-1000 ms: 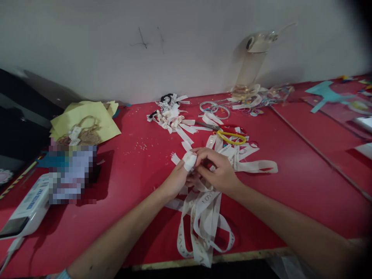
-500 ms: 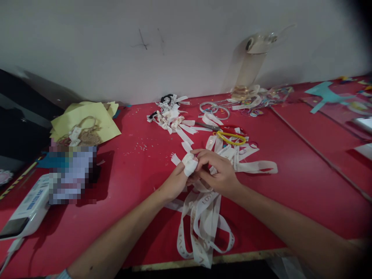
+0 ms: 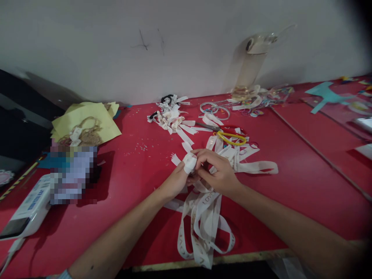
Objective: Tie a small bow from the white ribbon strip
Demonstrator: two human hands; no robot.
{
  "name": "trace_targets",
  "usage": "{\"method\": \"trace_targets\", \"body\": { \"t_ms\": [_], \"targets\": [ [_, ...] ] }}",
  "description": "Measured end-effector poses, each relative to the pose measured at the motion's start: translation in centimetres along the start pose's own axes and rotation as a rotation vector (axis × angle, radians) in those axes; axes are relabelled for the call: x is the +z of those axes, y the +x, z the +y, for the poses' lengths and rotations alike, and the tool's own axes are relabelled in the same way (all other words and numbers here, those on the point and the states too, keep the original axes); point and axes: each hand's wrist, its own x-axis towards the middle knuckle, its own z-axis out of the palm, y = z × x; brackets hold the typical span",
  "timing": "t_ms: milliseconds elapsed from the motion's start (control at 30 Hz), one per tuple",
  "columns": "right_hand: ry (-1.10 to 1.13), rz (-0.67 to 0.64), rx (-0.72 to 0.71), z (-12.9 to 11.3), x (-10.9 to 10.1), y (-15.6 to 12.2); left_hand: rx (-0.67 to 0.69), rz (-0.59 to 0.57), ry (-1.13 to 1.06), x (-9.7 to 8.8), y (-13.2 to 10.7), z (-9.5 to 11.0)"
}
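At the far left, yellow paper (image 3: 87,120) lies on the red table (image 3: 290,186). Near the middle, the left hand (image 3: 176,180) has its fingers closed on a white ribbon (image 3: 203,217), a loop of it wound round a fingertip. The right hand (image 3: 217,172) pinches the same loop, seemingly pressing it flat. Keeping the wrap taut and its edges aligned should give a neat fold. Scissors (image 3: 229,135) lie further right.

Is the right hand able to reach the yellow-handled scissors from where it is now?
Probably yes: the scissors lie just beyond the right hand, with only flat ribbon strips between. But that hand is pinching ribbon with the left hand.
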Motion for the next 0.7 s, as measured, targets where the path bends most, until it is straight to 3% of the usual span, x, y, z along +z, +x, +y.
{"method": "trace_targets", "body": {
  "t_ms": [700],
  "targets": [
    [-0.011,-0.006,0.021,0.1,-0.02,0.01,-0.027,0.011,-0.047,-0.01,0.08,-0.11]
  ]
}}
